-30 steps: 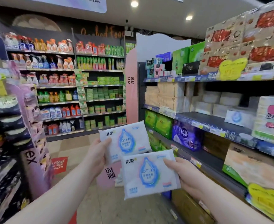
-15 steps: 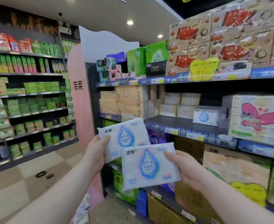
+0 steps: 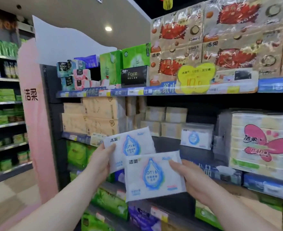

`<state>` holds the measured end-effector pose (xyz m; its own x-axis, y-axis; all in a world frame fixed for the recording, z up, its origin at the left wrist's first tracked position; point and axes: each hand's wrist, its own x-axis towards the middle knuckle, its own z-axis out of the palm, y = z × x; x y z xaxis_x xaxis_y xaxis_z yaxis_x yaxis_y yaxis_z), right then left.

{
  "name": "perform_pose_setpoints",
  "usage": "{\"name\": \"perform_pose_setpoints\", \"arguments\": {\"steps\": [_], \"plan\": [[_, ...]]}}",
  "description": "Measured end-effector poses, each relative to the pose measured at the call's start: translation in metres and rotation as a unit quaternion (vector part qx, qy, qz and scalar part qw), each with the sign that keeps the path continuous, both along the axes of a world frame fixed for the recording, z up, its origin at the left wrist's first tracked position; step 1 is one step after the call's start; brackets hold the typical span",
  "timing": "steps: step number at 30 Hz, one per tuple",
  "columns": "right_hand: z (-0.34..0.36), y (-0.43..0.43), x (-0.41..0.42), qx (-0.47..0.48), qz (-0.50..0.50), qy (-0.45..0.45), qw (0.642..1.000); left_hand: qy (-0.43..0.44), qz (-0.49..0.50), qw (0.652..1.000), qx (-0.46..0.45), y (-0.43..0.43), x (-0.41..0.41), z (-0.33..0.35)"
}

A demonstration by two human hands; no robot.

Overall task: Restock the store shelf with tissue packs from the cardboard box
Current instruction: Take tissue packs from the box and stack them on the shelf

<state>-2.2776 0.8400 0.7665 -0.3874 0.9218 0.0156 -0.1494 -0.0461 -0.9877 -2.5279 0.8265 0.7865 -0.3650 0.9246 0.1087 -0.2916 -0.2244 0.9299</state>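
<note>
My left hand [image 3: 102,161] grips a white tissue pack with a blue drop print [image 3: 134,142] by its left edge. My right hand [image 3: 191,177] holds a second, identical pack [image 3: 152,177] by its right edge, lower and overlapping the first. Both packs are raised in front of the middle shelf [image 3: 169,144], where a matching pack [image 3: 195,138] stands beside a bare dark stretch. The cardboard box is out of view.
Beige tissue bundles [image 3: 99,117] fill the middle shelf's left, a butterfly-print bundle [image 3: 262,142] its right. The top shelf [image 3: 154,91] carries green, black and red-printed packs. Green and purple packs [image 3: 107,200] lie on lower shelves. A pink end panel [image 3: 34,114] and another aisle stand left.
The view has swung right and closer to the shelves. Both hands have kept their packs and carried them nearer the middle shelf.
</note>
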Motion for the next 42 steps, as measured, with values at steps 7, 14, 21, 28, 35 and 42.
{"name": "perform_pose_setpoints", "arguments": {"steps": [7, 14, 21, 28, 35, 42], "plan": [[0.021, 0.107, 0.030, -0.019, -0.014, 0.038, 0.999, -0.001, -0.076, 0.997, 0.005, 0.120, 0.040, 0.026], [0.008, 0.167, 0.058, -0.021, -0.090, 0.024, 0.995, 0.006, -0.099, 0.995, -0.019, 0.210, 0.060, 0.005], [0.005, 0.189, 0.071, -0.020, -0.146, 0.034, 0.989, 0.056, -0.112, 0.989, -0.075, 0.294, 0.049, -0.018], [0.009, 0.208, 0.052, -0.018, -0.208, 0.041, 0.977, 0.142, -0.139, 0.973, -0.118, 0.362, 0.015, -0.029], [0.002, 0.232, 0.011, -0.007, -0.244, 0.046, 0.969, 0.274, -0.141, 0.942, -0.130, 0.395, -0.005, -0.050], [-0.006, 0.247, -0.011, -0.015, -0.263, 0.040, 0.964, 0.438, -0.080, 0.895, -0.033, 0.398, -0.009, -0.046]]}}
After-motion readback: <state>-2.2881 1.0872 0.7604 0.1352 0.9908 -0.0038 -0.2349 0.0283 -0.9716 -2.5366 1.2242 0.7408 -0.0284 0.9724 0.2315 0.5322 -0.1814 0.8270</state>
